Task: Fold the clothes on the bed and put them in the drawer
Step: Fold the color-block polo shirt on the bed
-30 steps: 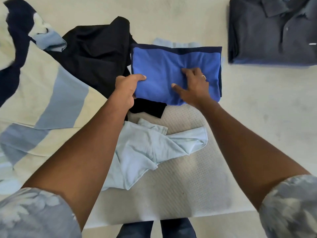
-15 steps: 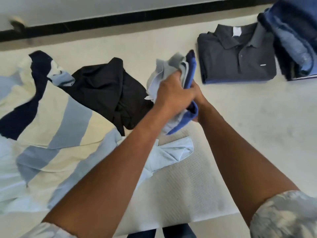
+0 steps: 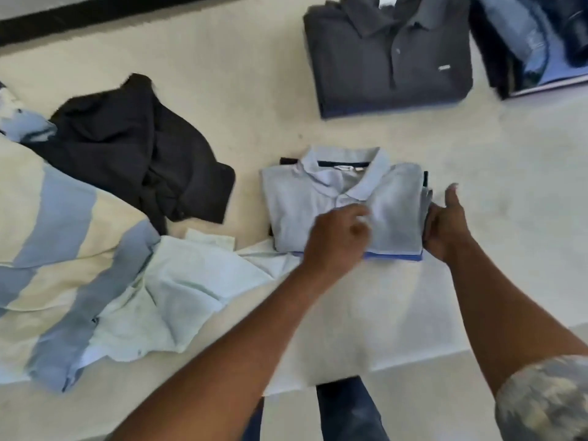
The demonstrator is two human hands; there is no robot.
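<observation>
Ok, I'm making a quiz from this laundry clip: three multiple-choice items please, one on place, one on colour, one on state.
1. The dark grey polo lies where from the light grey polo? A beyond, rightward; B nearer, leftward; C underneath.
2. Colour of the strip along its near hem? A red; B blue; C yellow.
3. The black garment is: A folded; B hanging; C crumpled.
A, it sits farther up the bed; B, the strip is blue; C, it lies in a heap.
</observation>
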